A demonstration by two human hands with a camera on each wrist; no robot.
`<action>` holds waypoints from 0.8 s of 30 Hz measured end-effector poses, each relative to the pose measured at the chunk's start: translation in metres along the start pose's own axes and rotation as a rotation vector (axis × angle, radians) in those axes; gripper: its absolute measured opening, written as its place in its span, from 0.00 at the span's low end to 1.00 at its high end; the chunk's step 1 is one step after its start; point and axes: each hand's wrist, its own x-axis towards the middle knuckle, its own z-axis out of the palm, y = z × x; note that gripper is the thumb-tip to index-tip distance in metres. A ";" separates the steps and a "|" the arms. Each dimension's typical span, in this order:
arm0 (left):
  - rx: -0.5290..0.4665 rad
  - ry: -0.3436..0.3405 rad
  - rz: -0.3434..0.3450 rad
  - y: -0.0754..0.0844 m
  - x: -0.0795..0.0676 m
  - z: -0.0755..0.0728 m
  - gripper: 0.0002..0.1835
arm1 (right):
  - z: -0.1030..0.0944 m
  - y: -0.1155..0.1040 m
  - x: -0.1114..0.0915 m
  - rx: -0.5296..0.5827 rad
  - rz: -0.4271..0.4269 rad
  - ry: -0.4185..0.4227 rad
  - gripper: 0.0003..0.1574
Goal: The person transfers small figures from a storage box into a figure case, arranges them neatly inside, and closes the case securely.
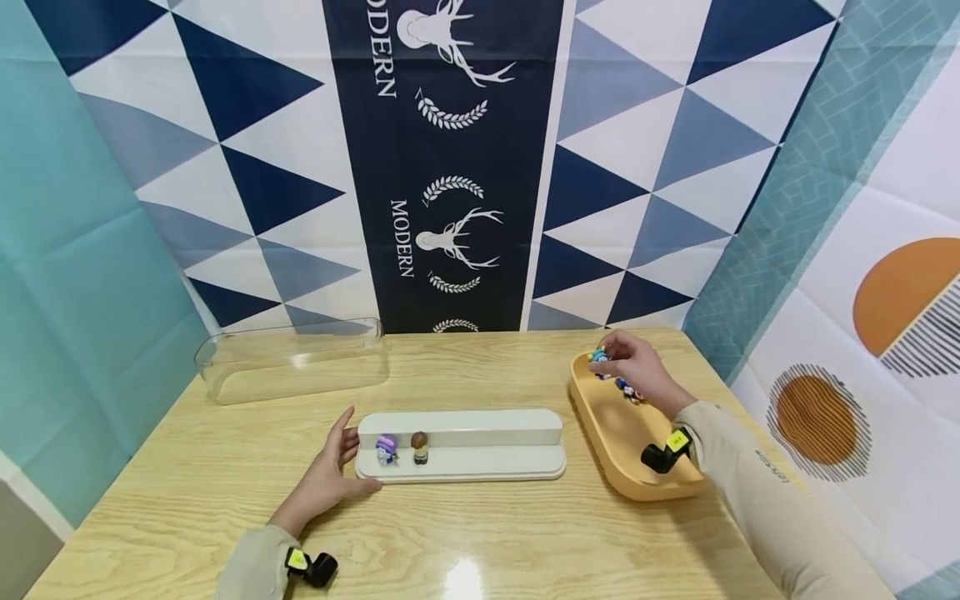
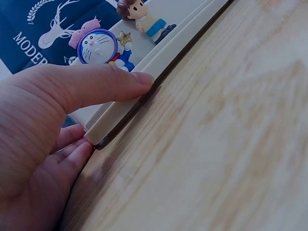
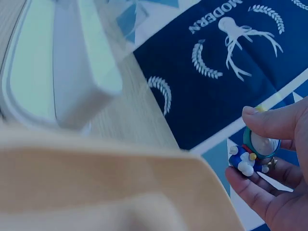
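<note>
My left hand [image 2: 43, 120] grips one corner of the stand [image 2: 175, 45], thumb [image 2: 110, 84] on its long edge. Along that edge are the bow figure [image 2: 98, 47] and brown-haired figure [image 2: 146, 24]; whether my thumb touches the former, I can't tell.

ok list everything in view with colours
table: 1, pale wood, foreground
clear cover: 1, transparent, back left
stand: 1, white, centre
left figurine: 1, purple, white, on stand
right figurine: 1, brown, white, on stand
tray: 1, orange, right
tray figurines: count unclear, dark, inside
held figurine: 1, bluish, tray's far end
hangings: several, mostly blue, white, around
wrist cameras: 2, black, on wrists
left grip: 1, beige-sleeved, at stand's left
right grip: 1, beige-sleeved, holding figurine
</note>
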 end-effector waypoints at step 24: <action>-0.006 0.003 -0.005 -0.001 0.001 0.000 0.67 | 0.047 -0.033 -0.002 0.346 0.112 -0.140 0.18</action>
